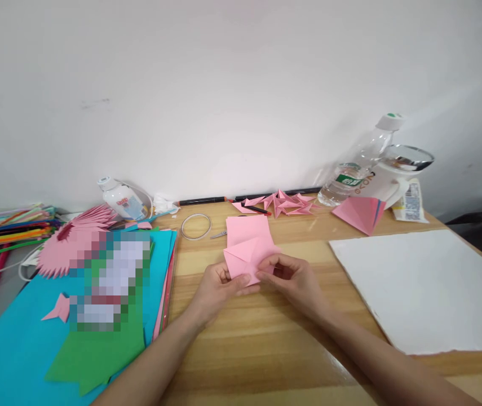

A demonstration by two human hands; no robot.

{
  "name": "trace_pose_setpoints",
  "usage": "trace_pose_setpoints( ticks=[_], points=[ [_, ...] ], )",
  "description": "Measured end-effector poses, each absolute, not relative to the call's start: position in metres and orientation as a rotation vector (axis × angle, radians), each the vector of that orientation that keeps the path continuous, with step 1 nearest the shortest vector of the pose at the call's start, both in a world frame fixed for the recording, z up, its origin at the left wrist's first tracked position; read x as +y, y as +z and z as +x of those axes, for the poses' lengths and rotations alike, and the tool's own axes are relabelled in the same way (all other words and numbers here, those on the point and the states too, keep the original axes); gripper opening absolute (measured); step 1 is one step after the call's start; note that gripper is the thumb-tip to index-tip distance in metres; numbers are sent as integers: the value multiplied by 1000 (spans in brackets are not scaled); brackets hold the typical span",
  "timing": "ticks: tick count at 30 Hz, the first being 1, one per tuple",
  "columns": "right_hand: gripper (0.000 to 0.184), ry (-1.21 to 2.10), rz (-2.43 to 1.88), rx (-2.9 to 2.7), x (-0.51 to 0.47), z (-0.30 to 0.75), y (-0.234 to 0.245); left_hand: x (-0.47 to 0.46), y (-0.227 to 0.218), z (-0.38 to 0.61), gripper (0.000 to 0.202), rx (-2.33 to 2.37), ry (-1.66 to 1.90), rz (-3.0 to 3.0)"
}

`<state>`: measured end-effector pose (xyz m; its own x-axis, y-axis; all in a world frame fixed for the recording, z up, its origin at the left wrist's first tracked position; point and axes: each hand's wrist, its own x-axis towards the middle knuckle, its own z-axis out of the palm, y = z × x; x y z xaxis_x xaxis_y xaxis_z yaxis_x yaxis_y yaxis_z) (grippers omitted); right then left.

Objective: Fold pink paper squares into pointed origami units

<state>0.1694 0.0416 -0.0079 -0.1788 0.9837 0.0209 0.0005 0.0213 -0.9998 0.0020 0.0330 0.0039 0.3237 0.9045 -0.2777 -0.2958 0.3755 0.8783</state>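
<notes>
A creased square of pink paper [241, 254] is held in front of me between both hands, just above the wooden table. My left hand [217, 290] grips its lower left edge, thumb on top. At the lower right edge, my right hand [293, 279] pinches the same sheet between thumb and fingers. Directly behind lies a stack of flat pink paper [247, 225], partly covered by the held sheet. Scissors [219, 234] poke out at the left side of that stack. Beyond it, several folded pink paper pieces [285, 203] lie in a pile near the wall.
A white board [430, 287] lies at right. Behind it stand a water bottle [359, 160], a round mirror [407, 158] and a folded pink paper [361, 213]. Blue sheets [8, 355], green paper [101, 355] and a pink paper ring [74, 242] occupy the left. A bangle [196, 226] lies mid-table.
</notes>
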Motion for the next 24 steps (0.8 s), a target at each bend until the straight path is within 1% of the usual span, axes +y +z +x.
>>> trace_pose_setpoints(
  ticks=[18,24],
  points=[
    [16,1395,-1113,-1324,42,168,-9,36,4,-2,35,1022,849,855],
    [20,1442,-1123,-1246,42,169,-11,34,6,-1,36,1025,752,841]
  ],
)
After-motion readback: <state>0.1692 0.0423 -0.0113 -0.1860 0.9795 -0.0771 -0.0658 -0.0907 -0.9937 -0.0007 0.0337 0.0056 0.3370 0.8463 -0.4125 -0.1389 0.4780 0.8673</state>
